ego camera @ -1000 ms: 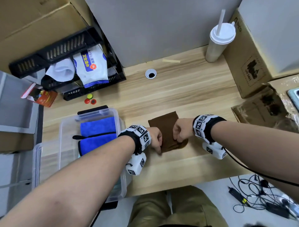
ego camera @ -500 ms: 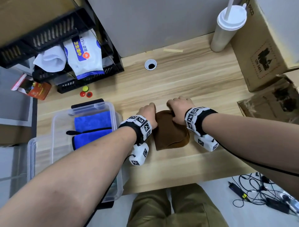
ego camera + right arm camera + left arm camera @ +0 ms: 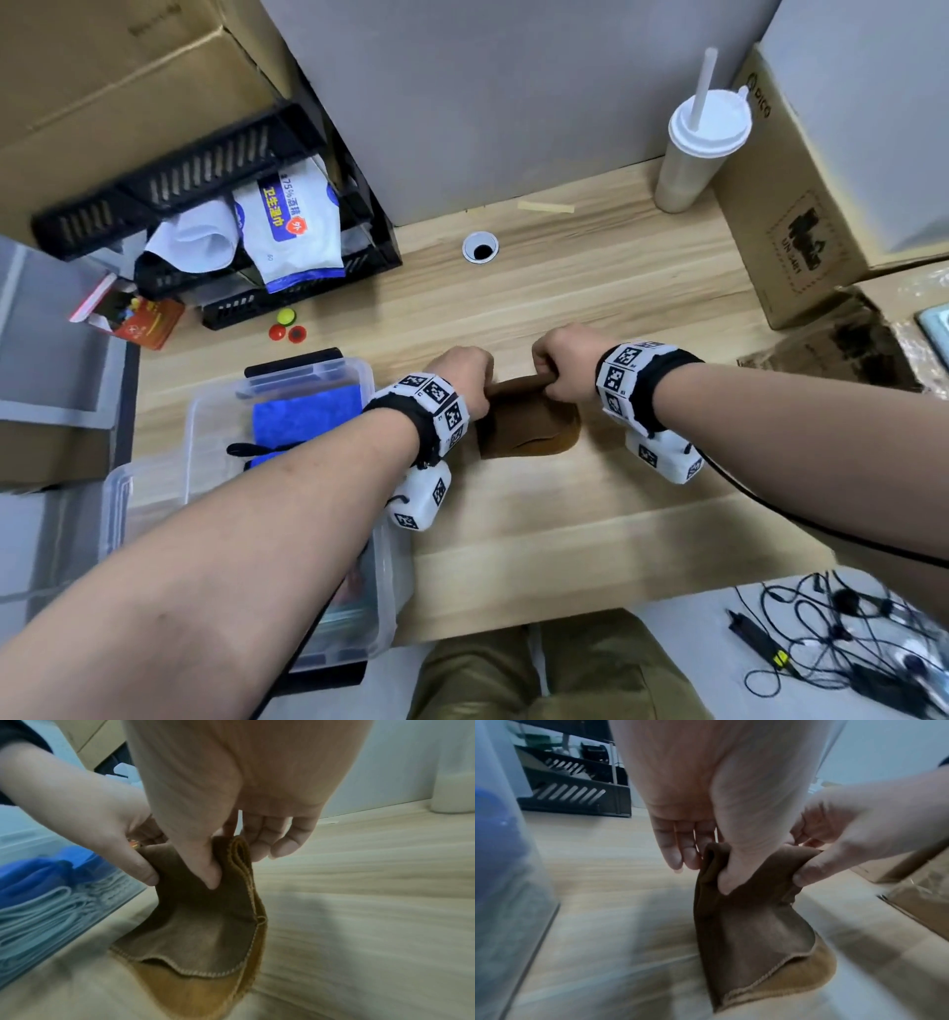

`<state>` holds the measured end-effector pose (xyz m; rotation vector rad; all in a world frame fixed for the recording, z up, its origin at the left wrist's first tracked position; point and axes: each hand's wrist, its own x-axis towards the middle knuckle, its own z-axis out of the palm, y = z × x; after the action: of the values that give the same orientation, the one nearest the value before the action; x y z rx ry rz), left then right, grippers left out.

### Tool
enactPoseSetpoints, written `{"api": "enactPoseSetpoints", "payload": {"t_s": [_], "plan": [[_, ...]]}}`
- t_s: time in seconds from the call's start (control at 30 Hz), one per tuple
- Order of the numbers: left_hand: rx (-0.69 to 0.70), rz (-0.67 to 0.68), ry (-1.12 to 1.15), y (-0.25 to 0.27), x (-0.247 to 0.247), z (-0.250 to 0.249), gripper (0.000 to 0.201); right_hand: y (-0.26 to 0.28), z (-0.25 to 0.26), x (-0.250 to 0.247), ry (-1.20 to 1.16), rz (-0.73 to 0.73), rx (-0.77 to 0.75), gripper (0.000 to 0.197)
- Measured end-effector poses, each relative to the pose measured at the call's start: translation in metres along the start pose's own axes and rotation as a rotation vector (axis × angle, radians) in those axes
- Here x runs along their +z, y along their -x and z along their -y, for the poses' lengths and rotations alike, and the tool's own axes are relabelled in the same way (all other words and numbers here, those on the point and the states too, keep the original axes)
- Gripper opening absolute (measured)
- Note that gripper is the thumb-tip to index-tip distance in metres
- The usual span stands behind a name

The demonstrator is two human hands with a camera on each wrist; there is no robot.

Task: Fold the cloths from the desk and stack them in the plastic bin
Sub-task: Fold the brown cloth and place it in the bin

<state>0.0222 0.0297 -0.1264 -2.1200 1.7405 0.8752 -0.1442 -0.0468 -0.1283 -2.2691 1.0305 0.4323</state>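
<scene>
Brown cloth point(image 3: 529, 421) on counter point(image 3: 565, 298) just right of plastic bin point(image 3: 205, 426), far edge pinched by left hand point(image 3: 462, 375) and right hand point(image 3: 565, 367), fingers clamped; keep corners aligned, lay fold flat, then press crease

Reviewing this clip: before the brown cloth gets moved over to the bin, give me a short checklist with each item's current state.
1. Left hand pinches the brown cloth at its far edge: ok.
2. Right hand pinches the same edge: ok.
3. Cloth folded flat and neat: not ok; the near layers gape apart and the lower hem bulges out in both wrist views.
4. Cloth clear of the desk: not ok; its near end lies on the wood.
5. Plastic bin open at the top: ok; blue cloths lie folded inside.
6. Room left on the stack: cannot tell.
</scene>
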Motion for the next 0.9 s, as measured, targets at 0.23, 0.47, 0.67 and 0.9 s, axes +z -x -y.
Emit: {"api": "enactPoseSetpoints", "payload": {"t_s": [0.23, 0.47, 0.67, 0.9], "plan": [[0.1, 0.351, -0.032, 0.014, 0.029, -0.009, 0.028, 0.017, 0.002, 0.034, 0.11, 0.262, 0.066, 0.035], [-0.003, 0.058, 0.001, -0.008, 0.035, 0.001, 0.049, 0.004, -0.008, 0.049, 0.071, 0.008, 0.079, 0.061], [0.039, 0.217, -0.105, -0.008, 0.045, -0.009, 0.025, 0.002, -0.006, 0.059, 0.026, 0.118, 0.132, 0.018], [-0.069, 0.028, 0.434, 0.02, -0.025, 0.013, 0.017, 0.018, 0.021, -0.002, -0.589, -0.096, 0.209, 0.013]]}}
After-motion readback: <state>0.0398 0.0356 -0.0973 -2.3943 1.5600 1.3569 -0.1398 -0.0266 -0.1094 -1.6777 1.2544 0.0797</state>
